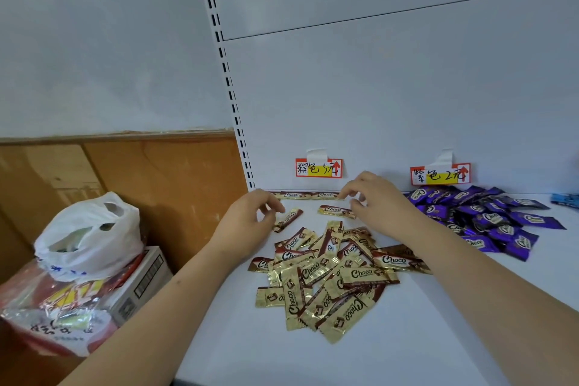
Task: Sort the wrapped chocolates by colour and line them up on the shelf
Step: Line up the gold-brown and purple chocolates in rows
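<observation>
Nearest the camera, a loose heap of gold-and-brown wrapped chocolates (329,276) is lying on the white shelf (407,338), the wrappers overlapping at every angle. Just beyond the heap, the left hand (250,222) is reaching in with its fingers curled, its grip pinching the end of one gold chocolate (288,219) that is lying tilted on the shelf. The right hand (372,200) is hovering beside it, fingers loosely curled over another gold chocolate (335,210); whether that grip is actually closing on it cannot be told. To the right, a pile of purple wrapped chocolates (488,219) is sitting well apart from the gold heap. Further back, two gold chocolates (308,195) are lying end to end in a row against the shelf's back panel. Above them a red-bordered label (319,167) is taped to the panel, with a second label (440,174) above the purple pile. Off to the left, a white plastic bag (91,235) is resting on a cardboard box (144,282).
</observation>
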Action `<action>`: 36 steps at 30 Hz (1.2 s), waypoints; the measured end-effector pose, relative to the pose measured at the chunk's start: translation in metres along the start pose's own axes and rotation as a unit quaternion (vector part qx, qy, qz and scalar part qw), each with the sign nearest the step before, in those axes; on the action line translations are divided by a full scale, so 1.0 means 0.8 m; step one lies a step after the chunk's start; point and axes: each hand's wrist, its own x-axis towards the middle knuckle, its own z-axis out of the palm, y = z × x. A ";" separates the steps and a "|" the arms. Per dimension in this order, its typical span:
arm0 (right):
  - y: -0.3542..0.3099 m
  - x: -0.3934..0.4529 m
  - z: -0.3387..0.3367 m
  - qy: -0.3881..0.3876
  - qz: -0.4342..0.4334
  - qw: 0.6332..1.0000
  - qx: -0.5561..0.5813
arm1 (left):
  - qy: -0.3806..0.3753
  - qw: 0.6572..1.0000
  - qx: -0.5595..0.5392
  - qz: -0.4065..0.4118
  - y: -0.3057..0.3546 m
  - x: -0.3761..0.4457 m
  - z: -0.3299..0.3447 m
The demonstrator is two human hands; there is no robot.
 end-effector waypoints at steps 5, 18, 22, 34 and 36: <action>-0.012 -0.003 -0.001 -0.069 -0.028 0.996 -0.052 | -0.108 0.993 0.024 0.036 -0.002 -0.003 -0.009; -0.014 -0.003 -0.002 -0.098 -0.021 0.993 -0.060 | -0.108 0.991 0.044 0.069 -0.004 0.000 0.002; -0.014 -0.001 0.002 -0.086 -0.030 0.994 -0.055 | -0.133 0.982 0.096 0.087 -0.001 0.002 0.012; -0.018 -0.002 0.001 -0.126 -0.027 0.990 -0.063 | -0.099 0.970 0.205 0.089 -0.019 0.013 0.012; -0.017 -0.003 0.002 -0.129 -0.029 0.989 -0.064 | -0.113 0.968 0.214 0.068 -0.021 0.015 0.014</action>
